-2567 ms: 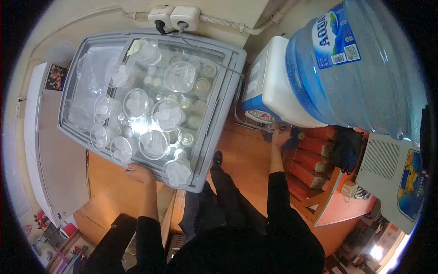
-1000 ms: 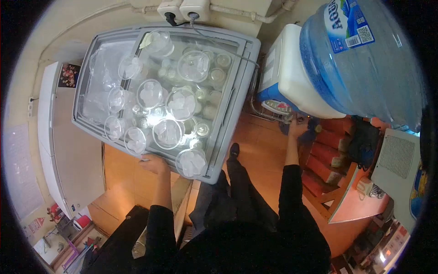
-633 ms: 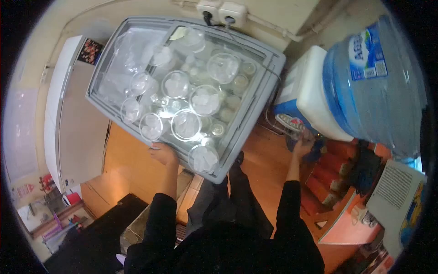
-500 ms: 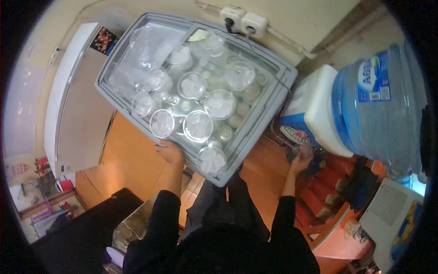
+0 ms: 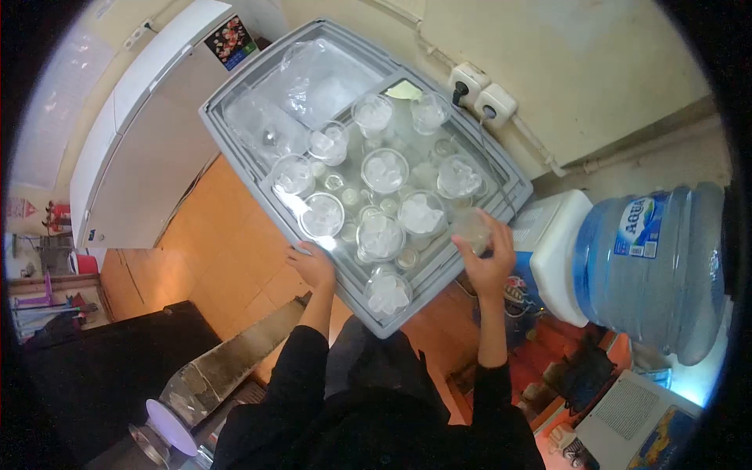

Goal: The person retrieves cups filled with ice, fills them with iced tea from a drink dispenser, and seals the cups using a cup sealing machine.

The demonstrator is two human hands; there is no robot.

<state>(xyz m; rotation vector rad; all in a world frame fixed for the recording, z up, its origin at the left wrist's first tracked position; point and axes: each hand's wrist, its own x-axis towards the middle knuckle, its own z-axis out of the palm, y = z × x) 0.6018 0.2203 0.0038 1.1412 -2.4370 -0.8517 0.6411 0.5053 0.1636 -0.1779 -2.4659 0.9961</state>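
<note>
right hand (image 5: 490, 265) holds a cup (image 5: 471, 229) (contents unclear); left hand (image 5: 315, 267), half-open, touches the freezer (image 5: 251, 168).

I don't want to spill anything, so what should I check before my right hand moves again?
1. Right hand has the cup: ok, thumb and fingers are at its sides.
2. Held cup resting on the glass lid: cannot tell.
3. Ice-filled cups upright: ok, none has tipped over.
4. Left hand off the cups: ok, it is at the freezer's edge.
5. Right hand free of the cord: cannot tell; it runs close by.
</note>
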